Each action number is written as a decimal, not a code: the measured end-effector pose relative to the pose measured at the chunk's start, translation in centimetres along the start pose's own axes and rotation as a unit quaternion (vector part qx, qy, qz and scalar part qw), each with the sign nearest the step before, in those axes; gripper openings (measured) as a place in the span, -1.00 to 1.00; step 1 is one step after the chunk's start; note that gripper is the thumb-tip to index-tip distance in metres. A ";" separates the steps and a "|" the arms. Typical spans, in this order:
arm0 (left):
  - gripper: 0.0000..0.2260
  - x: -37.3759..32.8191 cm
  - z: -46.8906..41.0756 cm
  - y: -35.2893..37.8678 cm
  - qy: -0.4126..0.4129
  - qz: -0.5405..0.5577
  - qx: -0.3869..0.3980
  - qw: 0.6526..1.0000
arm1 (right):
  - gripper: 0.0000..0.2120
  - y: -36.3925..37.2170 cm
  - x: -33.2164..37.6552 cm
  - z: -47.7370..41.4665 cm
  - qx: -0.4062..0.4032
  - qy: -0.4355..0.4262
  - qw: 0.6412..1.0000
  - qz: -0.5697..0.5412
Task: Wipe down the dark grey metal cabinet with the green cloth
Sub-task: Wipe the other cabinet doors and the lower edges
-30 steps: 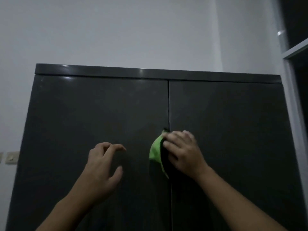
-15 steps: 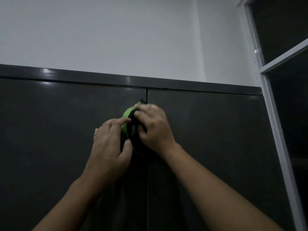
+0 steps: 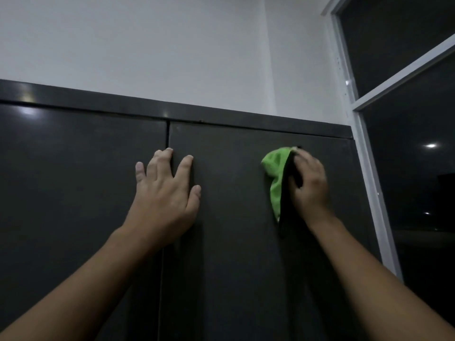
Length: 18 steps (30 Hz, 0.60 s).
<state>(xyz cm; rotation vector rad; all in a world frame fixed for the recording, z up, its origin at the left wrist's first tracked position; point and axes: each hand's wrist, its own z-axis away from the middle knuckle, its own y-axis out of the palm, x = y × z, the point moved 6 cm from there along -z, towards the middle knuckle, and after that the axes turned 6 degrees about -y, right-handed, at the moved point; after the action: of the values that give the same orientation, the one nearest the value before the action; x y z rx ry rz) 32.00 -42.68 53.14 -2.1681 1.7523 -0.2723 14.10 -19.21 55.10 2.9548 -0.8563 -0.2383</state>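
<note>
left hand (image 3: 165,193): wide open, fingers straight and spread, palm flat on the cabinet front. Holds nothing.
left hand spot: straddles the vertical door seam (image 3: 168,136), high on the doors. Index finger and thumb lie on the right door (image 3: 234,242); the other fingers lie over the seam and the left door (image 3: 61,193).
right hand (image 3: 309,183): fingers curled round the cloth, gripping it and pressing it against the right door.
green cloth (image 3: 277,173): bright green fabric, bunched, sandwiched between right hand and right door. It sits high on that door, toward its right edge. A green lump bulges out left of the hand and a tail hangs down to about wrist level.
dark strip: a black band runs between the green and the hand. Cannot tell if it is a fold of the cloth or shadow.
hands: well apart, both at about the same height.
forearms: bare, both reaching up from the bottom edge.
dark grey metal cabinet (image 3: 221,291): glossy, both doors shut, flat top band (image 3: 221,116) over them, light glare on the left door.
wall (image 3: 147,45): plain white, above and behind the cabinet.
window frame (image 3: 366,156): white, just right of the cabinet. The glass (image 3: 418,180) is dark with small light spots.
</note>
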 end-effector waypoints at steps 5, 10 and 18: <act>-0.40 -1.1 -0.2 -0.2 -0.015 -0.025 -0.052 0.998 | -0.51 2.1 2.5 -5.4 -0.045 0.059 0.997 0.031; -0.65 -1.5 -0.6 -1.7 -0.040 0.073 -0.098 0.992 | -0.62 5.2 11.6 -3.6 -0.010 -0.127 0.992 -0.022; -0.58 -1.4 -0.5 -2.5 -0.045 0.142 -0.079 0.986 | -0.74 3.9 11.5 0.8 0.104 -0.366 0.920 -0.097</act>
<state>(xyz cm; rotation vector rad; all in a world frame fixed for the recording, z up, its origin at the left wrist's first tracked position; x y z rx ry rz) 33.80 -40.97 54.59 -1.9617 2.0595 0.0371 21.52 -28.65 53.19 3.1483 -0.6447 -1.4110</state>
